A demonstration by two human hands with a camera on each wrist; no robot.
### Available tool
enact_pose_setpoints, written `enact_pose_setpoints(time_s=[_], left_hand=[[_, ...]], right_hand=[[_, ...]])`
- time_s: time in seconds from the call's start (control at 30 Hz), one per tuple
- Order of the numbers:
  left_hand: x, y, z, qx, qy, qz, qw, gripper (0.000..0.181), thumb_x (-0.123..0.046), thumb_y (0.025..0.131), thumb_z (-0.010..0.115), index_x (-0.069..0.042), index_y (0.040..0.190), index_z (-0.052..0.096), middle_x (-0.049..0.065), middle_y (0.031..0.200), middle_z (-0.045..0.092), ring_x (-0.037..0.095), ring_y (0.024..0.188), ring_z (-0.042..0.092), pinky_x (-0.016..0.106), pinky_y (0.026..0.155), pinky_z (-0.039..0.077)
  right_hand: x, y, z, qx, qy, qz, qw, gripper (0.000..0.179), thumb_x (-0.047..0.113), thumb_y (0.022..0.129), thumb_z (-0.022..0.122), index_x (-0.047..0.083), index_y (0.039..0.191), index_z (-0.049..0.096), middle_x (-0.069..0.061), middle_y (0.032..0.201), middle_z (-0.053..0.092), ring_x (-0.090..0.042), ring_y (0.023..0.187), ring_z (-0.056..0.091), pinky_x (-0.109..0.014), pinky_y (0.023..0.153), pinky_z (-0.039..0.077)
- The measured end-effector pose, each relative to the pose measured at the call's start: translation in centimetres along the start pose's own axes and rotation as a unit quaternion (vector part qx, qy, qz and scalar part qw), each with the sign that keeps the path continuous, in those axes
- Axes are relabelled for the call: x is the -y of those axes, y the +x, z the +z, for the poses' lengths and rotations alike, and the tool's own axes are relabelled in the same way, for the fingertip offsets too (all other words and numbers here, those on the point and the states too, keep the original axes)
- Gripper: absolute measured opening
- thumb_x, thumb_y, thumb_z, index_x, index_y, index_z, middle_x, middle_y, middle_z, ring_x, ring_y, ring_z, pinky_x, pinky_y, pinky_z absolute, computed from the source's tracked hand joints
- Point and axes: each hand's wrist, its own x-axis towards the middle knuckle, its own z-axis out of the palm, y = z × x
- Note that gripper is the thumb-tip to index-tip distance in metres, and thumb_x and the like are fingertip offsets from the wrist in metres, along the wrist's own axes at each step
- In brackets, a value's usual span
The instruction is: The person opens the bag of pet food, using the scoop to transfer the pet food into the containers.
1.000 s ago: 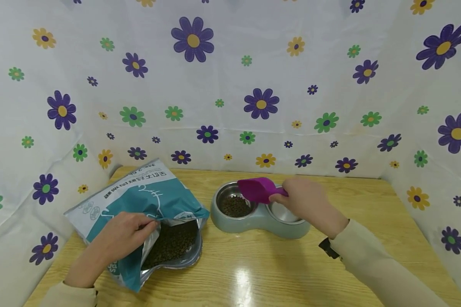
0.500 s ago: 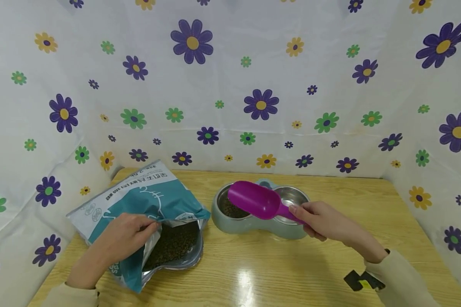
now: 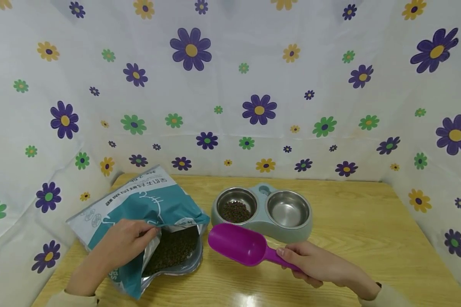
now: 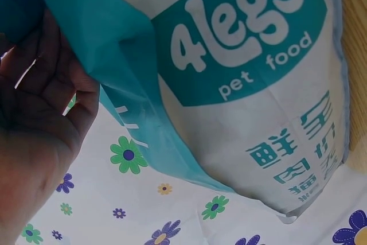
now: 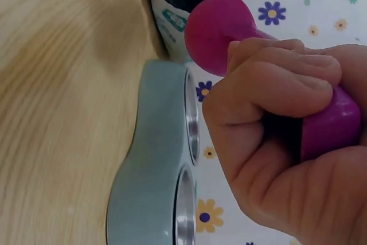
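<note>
On the left lies an opened teal-and-white pet food bag (image 3: 138, 200), with brown kibble (image 3: 173, 251) visible through its mouth. My left hand (image 3: 124, 241) pinches the upper edge of that mouth and holds it up. My right hand (image 3: 311, 262) grips the handle of a purple scoop (image 3: 240, 245), whose hollow faces up and looks bare. The scoop hangs in front of a pale green double bowl (image 3: 263, 209), just right of the bag's mouth. Some kibble (image 3: 235, 211) lies in the bowl's left steel dish; its right steel dish (image 3: 288, 209) has none.
The wooden table (image 3: 353, 226) extends to the right of the bowl and toward its front edge. A white flowered cloth (image 3: 230, 85) stands behind the table and along both sides.
My right hand has drawn the scoop from above the bowl toward me and lower, turning its hollow upward. The left hand stays on the bag's edge. The head view has tilted slightly.
</note>
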Motion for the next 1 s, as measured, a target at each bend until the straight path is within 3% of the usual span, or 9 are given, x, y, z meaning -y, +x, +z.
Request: enact_pose_setpoints(time_s=[0.27,0.57,0.77,1.0], left_hand=[[-0.1,-0.1,0.2,-0.006,-0.004,0.006,1.0,0.045,-0.014,0.1,0.065,-0.028,0.06,0.05,-0.018,0.056,0.034,-0.004,0.048,0.032,0.019,0.05,0.032],[-0.1,-0.2,0.2,0.003,0.0,-0.006,1.0,0.04,-0.016,0.1,0.065,-0.027,0.063,0.055,-0.016,0.057,0.037,-0.004,0.05,0.035,0.019,0.051,0.033],[-0.2,-0.2,0.2,-0.002,0.001,-0.002,1.0,0.036,-0.016,0.1,0.065,-0.027,0.066,0.059,-0.017,0.057,0.037,-0.004,0.05,0.035,0.019,0.051,0.034],[-0.2,-0.2,0.3,-0.01,0.01,0.009,0.9999,0.044,-0.015,0.099,0.066,-0.03,0.06,0.051,-0.019,0.056,0.035,-0.005,0.05,0.034,0.019,0.052,0.034]], right_hand=[[-0.2,1.7,2.7,-0.019,-0.016,0.027,0.9993,0.042,0.044,0.105,0.056,0.003,0.101,0.065,0.004,0.06,0.041,-0.01,0.043,0.025,-0.021,0.039,0.023],[0.7,3.3,4.5,0.001,-0.028,0.016,0.9995,0.04,0.042,0.105,0.056,0.005,0.098,0.069,0.005,0.054,0.037,-0.01,0.039,0.023,-0.022,0.037,0.022],[2.3,3.9,5.0,-0.01,-0.05,0.017,0.9985,0.04,0.041,0.106,0.055,0.011,0.081,0.062,0.004,0.052,0.036,-0.009,0.038,0.024,-0.023,0.037,0.024],[4.4,4.4,5.6,-0.031,-0.114,0.034,0.9925,0.046,0.039,0.105,0.055,0.015,0.066,0.055,0.005,0.049,0.036,-0.009,0.037,0.026,-0.024,0.038,0.028]])
